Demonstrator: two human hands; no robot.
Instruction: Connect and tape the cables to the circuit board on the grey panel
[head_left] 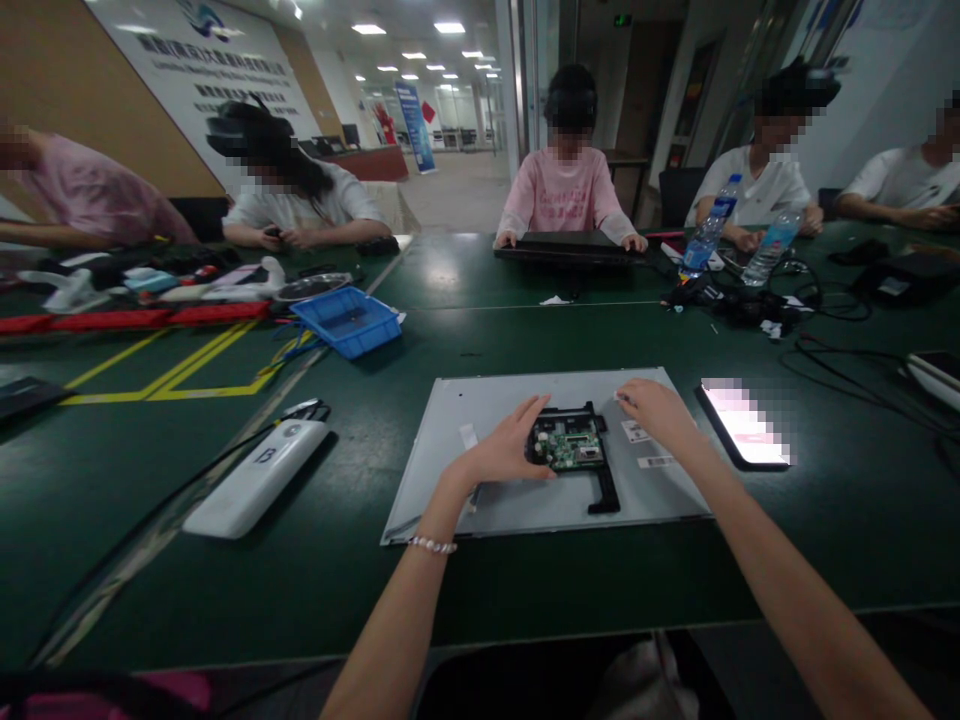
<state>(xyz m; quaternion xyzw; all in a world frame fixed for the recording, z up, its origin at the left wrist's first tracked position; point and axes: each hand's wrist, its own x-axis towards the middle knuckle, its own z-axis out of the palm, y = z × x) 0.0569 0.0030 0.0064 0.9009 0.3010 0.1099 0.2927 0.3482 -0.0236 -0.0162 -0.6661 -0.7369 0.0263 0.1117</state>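
Note:
A flat grey metal panel (525, 510) lies on the green table in front of me. On its middle rests a black frame (606, 492) with a green circuit board (574, 448). My left hand (514, 445) is at the left side of that frame, thumb and fingers spread around its edge and touching it. To the right of the board, my right hand (651, 405) is over the panel with its fingertips pinched together; what they hold, if anything, is too small to name. White labels (636, 431) are stuck on the panel near that hand.
A white power bank (259, 480) with a cable lies left, a phone (742, 425) right. Beyond are a blue tray (351, 322), bottles (709, 230) and black cables (739, 305). Several people sit around the table; one across has hands on a dark panel (570, 250).

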